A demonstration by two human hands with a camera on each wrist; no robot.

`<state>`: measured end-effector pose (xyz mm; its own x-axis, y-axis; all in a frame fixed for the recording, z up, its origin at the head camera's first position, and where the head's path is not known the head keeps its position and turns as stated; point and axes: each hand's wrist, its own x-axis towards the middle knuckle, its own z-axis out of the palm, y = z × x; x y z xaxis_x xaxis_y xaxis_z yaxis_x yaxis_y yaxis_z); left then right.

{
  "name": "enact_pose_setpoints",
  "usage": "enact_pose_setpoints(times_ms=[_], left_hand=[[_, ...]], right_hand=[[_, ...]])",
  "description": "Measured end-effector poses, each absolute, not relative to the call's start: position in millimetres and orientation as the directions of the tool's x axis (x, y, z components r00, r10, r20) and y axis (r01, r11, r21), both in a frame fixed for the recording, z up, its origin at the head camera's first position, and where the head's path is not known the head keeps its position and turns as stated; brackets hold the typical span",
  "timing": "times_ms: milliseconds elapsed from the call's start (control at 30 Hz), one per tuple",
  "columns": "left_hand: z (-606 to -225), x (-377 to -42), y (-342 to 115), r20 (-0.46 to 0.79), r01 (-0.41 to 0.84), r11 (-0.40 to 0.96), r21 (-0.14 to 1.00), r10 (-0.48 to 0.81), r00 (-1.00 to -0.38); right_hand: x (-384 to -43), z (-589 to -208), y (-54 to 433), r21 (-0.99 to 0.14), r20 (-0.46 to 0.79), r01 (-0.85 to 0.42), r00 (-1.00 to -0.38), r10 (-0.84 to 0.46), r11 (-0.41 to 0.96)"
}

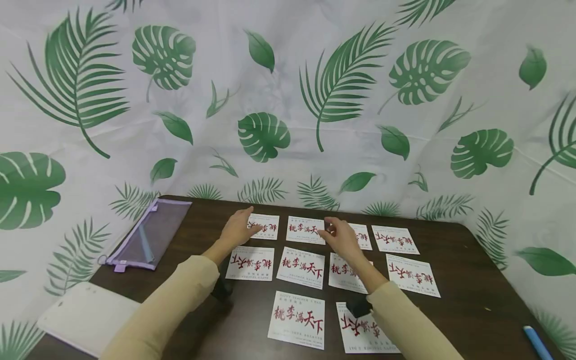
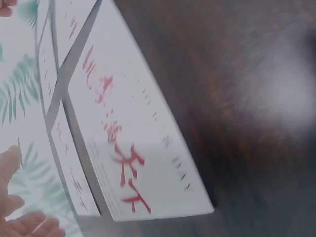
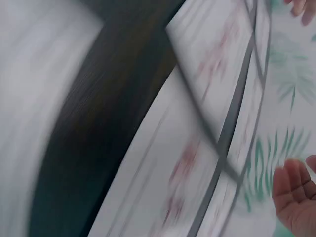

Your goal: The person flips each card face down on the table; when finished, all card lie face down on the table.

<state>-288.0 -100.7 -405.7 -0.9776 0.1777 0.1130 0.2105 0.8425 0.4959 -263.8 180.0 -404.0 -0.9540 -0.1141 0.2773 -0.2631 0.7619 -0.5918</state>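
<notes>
Square white cards with red Chinese characters lie flat in rows; some are turned the other way up. My left hand (image 1: 238,229), fingers extended, is over the left end of the far row, partly covering a card (image 1: 268,227). The right hand (image 1: 343,241) hovers between a far-row card (image 1: 302,230) and its right neighbour (image 1: 362,235), thumb and fingers apart with nothing between them. The right forearm partly hides a middle-row card (image 1: 340,272). In the left wrist view, a near card (image 2: 133,148) fills the middle; the right wrist view is blurred.
A purple-edged mesh pouch (image 1: 168,220) holding a blue pen-like item lies at the table's far left. At the near left is a white flat object (image 1: 85,315). A blue item (image 1: 536,342) sits near the right edge. A leaf-print cloth (image 1: 279,90) hangs behind the table.
</notes>
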Motion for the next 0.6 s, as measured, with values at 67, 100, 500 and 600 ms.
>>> enact_pose_setpoints(times_ms=[67, 100, 500, 600], left_hand=[[-407.6, -294.3, -108.4, 0.075, 0.162, 0.808, 0.566, 0.145, -0.987], [-408.8, -297.1, -111.5, 0.067, 0.147, 0.799, 0.583, 0.132, -0.989], [-418.4, -319.1, -122.3, 0.012, 0.058, 0.76, 0.647, 0.066, -0.998], [-421.8, -324.0, -122.1, 0.005, 0.053, 0.772, 0.633, 0.064, -0.998]], right_hand=[[-274.6, -405.4, 160.3, -0.659, 0.236, -0.243, -0.965, -0.111, 0.712], [-279.6, -406.8, 151.0, -0.687, 0.217, -0.232, -0.97, -0.111, 0.689], [-318.5, -427.6, 80.5, -0.851, 0.0, -0.051, -0.995, -0.098, 0.523], [-325.2, -430.6, 70.6, -0.837, -0.018, -0.044, -0.994, -0.106, 0.545]])
